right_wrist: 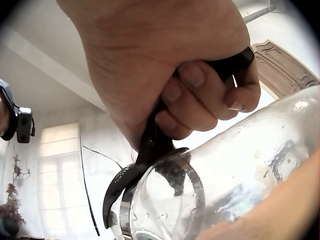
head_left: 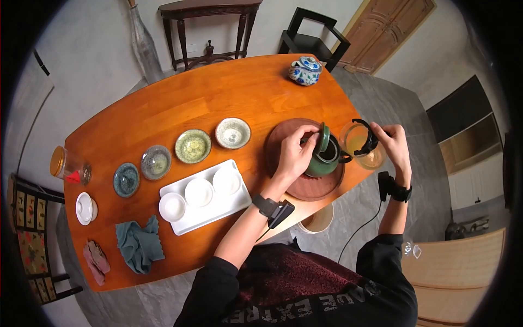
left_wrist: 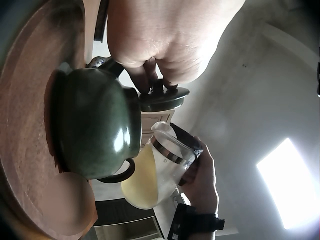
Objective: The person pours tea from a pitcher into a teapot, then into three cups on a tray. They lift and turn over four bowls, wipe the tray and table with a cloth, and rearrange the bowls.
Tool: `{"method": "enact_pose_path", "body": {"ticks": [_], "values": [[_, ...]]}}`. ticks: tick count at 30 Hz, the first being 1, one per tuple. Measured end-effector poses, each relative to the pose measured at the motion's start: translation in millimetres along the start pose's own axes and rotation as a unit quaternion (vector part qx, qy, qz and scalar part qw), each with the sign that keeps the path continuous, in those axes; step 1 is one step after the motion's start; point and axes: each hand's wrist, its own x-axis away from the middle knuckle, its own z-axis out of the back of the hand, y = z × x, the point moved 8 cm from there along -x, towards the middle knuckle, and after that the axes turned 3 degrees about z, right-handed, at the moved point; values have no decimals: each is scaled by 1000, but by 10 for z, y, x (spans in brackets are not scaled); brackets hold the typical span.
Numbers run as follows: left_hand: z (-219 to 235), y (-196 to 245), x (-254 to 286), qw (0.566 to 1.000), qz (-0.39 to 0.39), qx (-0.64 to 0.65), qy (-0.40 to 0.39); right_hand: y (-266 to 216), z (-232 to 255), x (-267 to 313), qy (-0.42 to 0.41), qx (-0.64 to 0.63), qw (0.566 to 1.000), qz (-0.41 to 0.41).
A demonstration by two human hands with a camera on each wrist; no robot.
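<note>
A round wooden tray [head_left: 309, 189] bears a dark green teapot [head_left: 320, 168], its top opening uncovered. My left hand [head_left: 295, 156] pinches the knob of the green lid [head_left: 325, 136], held tilted beside and above that opening. In the left wrist view the lid [left_wrist: 162, 101] is apart from the teapot body [left_wrist: 95, 125]. My right hand [head_left: 395, 146] grips the black handle [head_left: 371, 143] of a glass pitcher [left_wrist: 145, 175] with pale yellow liquid in it. The pitcher is tilted, right of the teapot and past the table's edge. In the right wrist view, fingers [right_wrist: 192, 100] curl round the handle.
Several glazed bowls [head_left: 193, 146] stand in a row on the wooden table [head_left: 163, 101]. Nearer me, a white tray [head_left: 229, 206] carries three white cups. A teal cloth [head_left: 139, 245], a white lidded bowl [head_left: 86, 209] and a jar [head_left: 65, 163] lie left; a blue-white pot [head_left: 305, 72] stands far right.
</note>
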Motion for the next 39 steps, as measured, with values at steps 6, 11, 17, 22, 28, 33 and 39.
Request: {"method": "enact_pose_path", "body": {"ticks": [6,11,17,22,28,33,39], "values": [[-2,28,4,1000,1,-5,-2,-81,2,-13,7,30,999,13],[-20,-15,-8,1000,-13,15,5,-110,-2,-13,4,39,999,21],[-6,3,-6,1000,-26,2,15,-151,-10,-8,3,42,999,25],[-6,5,-4,999,-31,-6,19,-237,-8,1,3,56,998,25],[4,5,3,999,-31,-7,25,-231,-21,-14,1,77,997,26],[10,-5,4,999,-20,-13,25,-275,-26,-10,-1,81,996,31],[16,3,2,999,-30,-22,30,-290,-30,-15,-4,90,995,32]]}}
